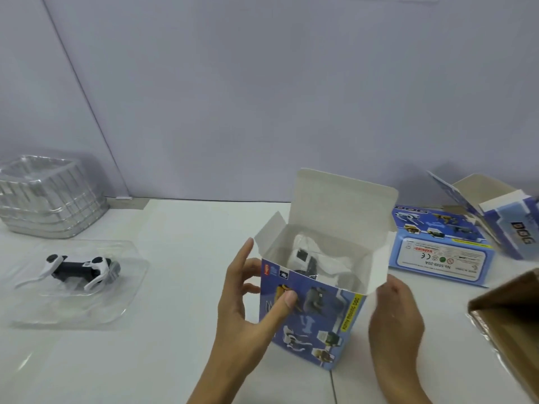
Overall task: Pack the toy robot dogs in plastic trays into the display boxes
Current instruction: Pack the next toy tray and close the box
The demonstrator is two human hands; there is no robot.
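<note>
A blue display box (315,319) stands upright in the middle of the table, its top flaps open. Inside it sits a white and black toy robot dog (304,259) in its clear tray. My left hand (250,304) holds the box's left side, thumb pressed on the printed front, fingers along the left wall. My right hand (393,319) is at the right side of the box, beside the right flap; its fingers are blurred. A second robot dog (80,268) lies in a clear plastic tray (116,301) on the left of the table.
A stack of empty clear trays (49,196) stands at the back left. A closed blue box (437,249) lies flat at the back right, with an open box (507,225) tilted beside it. A brown cardboard carton (513,316) juts in at the right edge.
</note>
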